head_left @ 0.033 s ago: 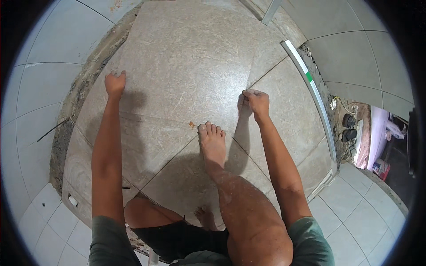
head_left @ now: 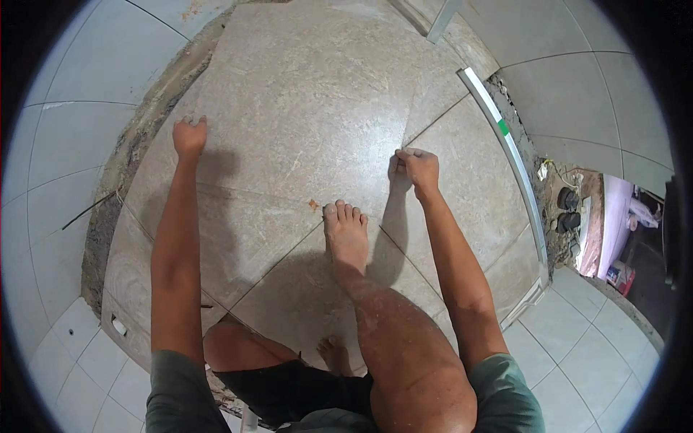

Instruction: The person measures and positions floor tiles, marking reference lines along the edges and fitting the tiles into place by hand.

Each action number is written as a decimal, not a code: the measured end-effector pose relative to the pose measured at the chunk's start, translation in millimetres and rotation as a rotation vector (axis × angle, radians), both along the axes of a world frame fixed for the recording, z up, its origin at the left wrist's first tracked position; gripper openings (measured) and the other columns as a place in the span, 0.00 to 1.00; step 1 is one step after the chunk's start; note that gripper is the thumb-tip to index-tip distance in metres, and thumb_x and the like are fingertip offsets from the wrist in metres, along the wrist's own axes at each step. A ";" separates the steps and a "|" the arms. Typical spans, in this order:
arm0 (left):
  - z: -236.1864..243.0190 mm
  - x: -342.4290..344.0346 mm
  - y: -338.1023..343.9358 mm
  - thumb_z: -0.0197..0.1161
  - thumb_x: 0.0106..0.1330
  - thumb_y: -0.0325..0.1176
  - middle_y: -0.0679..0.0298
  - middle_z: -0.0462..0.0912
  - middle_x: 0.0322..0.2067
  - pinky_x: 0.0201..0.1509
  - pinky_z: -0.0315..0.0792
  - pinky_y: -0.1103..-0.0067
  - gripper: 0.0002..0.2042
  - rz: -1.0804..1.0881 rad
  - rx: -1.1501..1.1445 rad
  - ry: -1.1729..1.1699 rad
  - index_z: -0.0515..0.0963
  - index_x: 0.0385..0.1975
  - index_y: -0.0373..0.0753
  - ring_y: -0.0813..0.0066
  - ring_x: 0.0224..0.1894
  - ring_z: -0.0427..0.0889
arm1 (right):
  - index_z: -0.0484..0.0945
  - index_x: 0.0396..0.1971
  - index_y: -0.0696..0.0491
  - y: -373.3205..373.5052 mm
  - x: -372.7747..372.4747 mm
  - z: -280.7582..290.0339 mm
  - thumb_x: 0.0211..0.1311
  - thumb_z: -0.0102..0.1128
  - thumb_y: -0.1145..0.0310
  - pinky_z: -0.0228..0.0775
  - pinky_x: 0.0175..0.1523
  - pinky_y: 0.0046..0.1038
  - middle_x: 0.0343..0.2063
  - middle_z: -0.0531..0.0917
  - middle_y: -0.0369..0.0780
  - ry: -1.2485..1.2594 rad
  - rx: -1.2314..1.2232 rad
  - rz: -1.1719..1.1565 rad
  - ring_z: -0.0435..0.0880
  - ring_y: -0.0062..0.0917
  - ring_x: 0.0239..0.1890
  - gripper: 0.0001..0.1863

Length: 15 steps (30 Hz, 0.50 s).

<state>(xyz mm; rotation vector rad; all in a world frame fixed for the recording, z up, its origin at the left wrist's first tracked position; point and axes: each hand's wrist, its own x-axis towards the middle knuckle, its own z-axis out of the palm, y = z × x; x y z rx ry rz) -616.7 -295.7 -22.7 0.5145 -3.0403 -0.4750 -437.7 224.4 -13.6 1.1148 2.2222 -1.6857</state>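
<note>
My left hand is over the left part of a large beige floor tile, close to its left edge. Its fingers look curled, and what they hold, if anything, is hidden. My right hand is closed in a pinch, thumb against fingers, where the tile seams meet. Anything between those fingertips is too small to make out. Between my arms, my bare foot rests on the beige tiles, with a small orange-brown fragment just left of the toes.
A long metal straightedge with a green mark lies along the right side. Another metal bar is at the top. Rough mortar gaps border the pale wall tiles. At the right are dark shoes and a doorway with pinkish cloth.
</note>
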 end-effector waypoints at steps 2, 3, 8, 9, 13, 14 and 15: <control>4.5 5.4 -0.6 0.69 0.60 0.48 0.41 0.83 0.48 0.59 0.74 0.60 0.26 -0.014 -0.038 0.010 0.83 0.49 0.31 0.44 0.54 0.81 | 0.86 0.24 0.62 -7.3 -0.3 4.4 0.59 0.70 0.71 0.72 0.26 0.24 0.19 0.85 0.38 0.013 -0.139 -0.067 0.81 0.20 0.20 0.09; 6.3 7.5 -0.8 0.70 0.60 0.48 0.41 0.83 0.47 0.58 0.74 0.59 0.26 -0.033 -0.068 0.013 0.83 0.48 0.31 0.44 0.54 0.82 | 0.85 0.24 0.62 -8.6 -4.5 6.2 0.59 0.70 0.73 0.72 0.26 0.23 0.20 0.85 0.39 0.025 -0.204 -0.101 0.82 0.20 0.20 0.08; 9.4 4.0 4.1 0.71 0.59 0.48 0.41 0.82 0.48 0.58 0.75 0.61 0.26 -0.012 -0.030 -0.049 0.83 0.48 0.30 0.46 0.54 0.82 | 0.86 0.25 0.61 1.9 -4.8 6.5 0.59 0.68 0.73 0.72 0.27 0.24 0.21 0.86 0.38 0.009 -0.153 -0.013 0.82 0.20 0.21 0.07; 8.7 5.7 5.0 0.71 0.59 0.47 0.41 0.83 0.48 0.58 0.76 0.61 0.27 -0.034 -0.027 -0.041 0.82 0.49 0.30 0.47 0.54 0.82 | 0.87 0.27 0.61 3.3 -3.4 6.3 0.59 0.67 0.73 0.72 0.28 0.24 0.21 0.85 0.38 0.018 -0.102 0.008 0.82 0.19 0.22 0.07; 2.9 10.0 -29.9 0.71 0.59 0.47 0.42 0.83 0.50 0.57 0.76 0.62 0.27 -0.071 0.037 -0.042 0.82 0.49 0.29 0.47 0.54 0.83 | 0.87 0.29 0.62 -4.8 -5.7 15.3 0.60 0.67 0.71 0.71 0.28 0.25 0.21 0.85 0.37 -0.017 -0.015 0.095 0.82 0.19 0.23 0.08; 6.1 3.3 -21.4 0.71 0.59 0.47 0.42 0.83 0.49 0.57 0.76 0.62 0.26 -0.077 0.049 -0.064 0.82 0.49 0.30 0.47 0.53 0.83 | 0.87 0.29 0.63 -0.5 -8.0 17.0 0.59 0.68 0.70 0.71 0.27 0.24 0.20 0.84 0.38 0.027 -0.025 0.103 0.82 0.20 0.22 0.09; 9.3 -0.7 -12.3 0.71 0.59 0.47 0.43 0.84 0.48 0.56 0.77 0.62 0.26 -0.083 0.060 -0.085 0.83 0.48 0.31 0.47 0.52 0.84 | 0.87 0.29 0.63 2.7 -10.2 18.7 0.59 0.68 0.70 0.71 0.27 0.24 0.20 0.84 0.38 0.028 -0.026 0.115 0.82 0.20 0.22 0.09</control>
